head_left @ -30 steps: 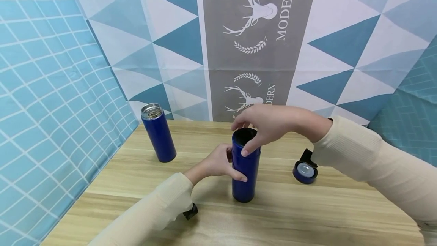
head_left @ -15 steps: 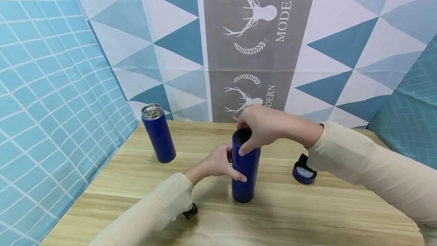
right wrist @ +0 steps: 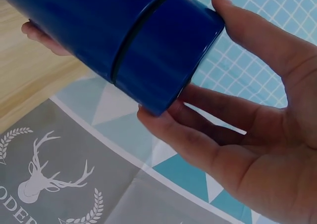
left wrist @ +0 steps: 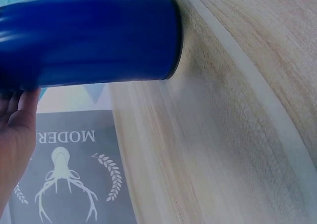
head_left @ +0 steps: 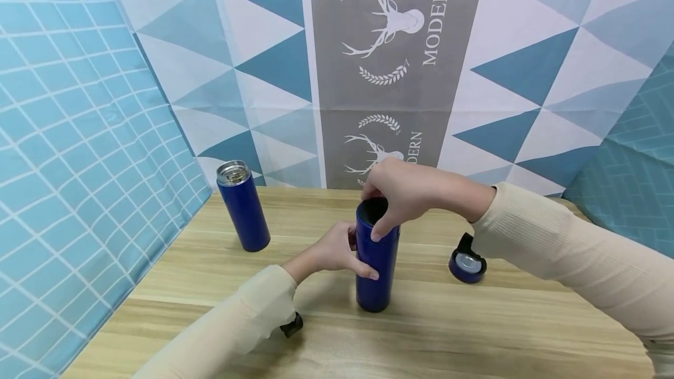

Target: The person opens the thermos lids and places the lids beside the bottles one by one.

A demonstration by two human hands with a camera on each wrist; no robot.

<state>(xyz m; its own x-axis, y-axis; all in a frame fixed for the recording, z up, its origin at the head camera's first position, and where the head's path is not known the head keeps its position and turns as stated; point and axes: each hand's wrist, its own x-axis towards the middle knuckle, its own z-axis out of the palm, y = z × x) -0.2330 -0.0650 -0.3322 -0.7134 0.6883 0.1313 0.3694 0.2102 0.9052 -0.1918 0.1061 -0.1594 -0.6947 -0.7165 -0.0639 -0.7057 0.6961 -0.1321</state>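
A tall dark blue flask stands upright on the wooden table, its dark round mouth facing up. My left hand grips its body from the left, thumb across the front; in the left wrist view the hand shows at the flask's side. From above, my right hand holds the top rim, thumb in front and fingers behind. The right wrist view shows thumb and fingertips of that hand at the edge of the top section, which a dark seam divides from the body.
Back left stands another blue flask with a bare metal neck. A blue cap with a black loop lies to the right, near my right sleeve. A small black piece peeks from beneath my left sleeve. Printed cloth hangs behind the table.
The right hand's fingers have closed in on the flask's rim, and its wrist has shifted a little left. The left hand keeps its grip, and the flask stays in place.
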